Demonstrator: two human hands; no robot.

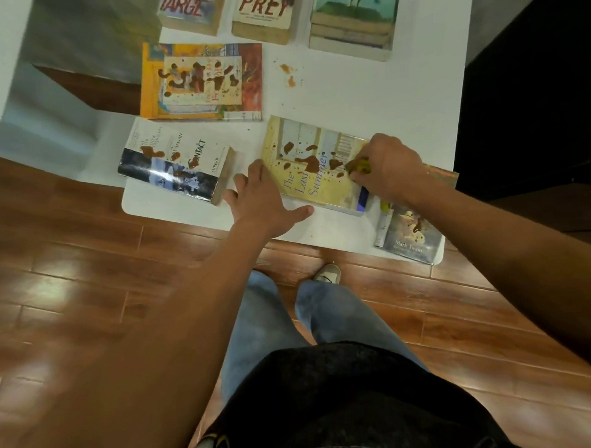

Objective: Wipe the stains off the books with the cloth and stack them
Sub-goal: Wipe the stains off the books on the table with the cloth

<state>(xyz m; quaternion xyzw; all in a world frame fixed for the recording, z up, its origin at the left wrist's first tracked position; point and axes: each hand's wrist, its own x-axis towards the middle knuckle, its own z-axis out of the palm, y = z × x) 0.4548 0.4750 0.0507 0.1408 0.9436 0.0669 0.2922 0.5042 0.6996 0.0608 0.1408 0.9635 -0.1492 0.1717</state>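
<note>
With the left hand point(263, 198) spread flat steadying the yellow book point(314, 166) mid-frame, the right hand point(382, 168), bunched around the cloth point(358, 166), should sweep firmly across its stains point(310, 163).

Pale yellow book point(305, 166), brown stains; white table point(366, 97).

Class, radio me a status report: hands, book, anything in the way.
Right hand grips cloth on yellow book. Left hand flat, steadying its edge. Brown stains remain. Nothing obstructing.
</note>
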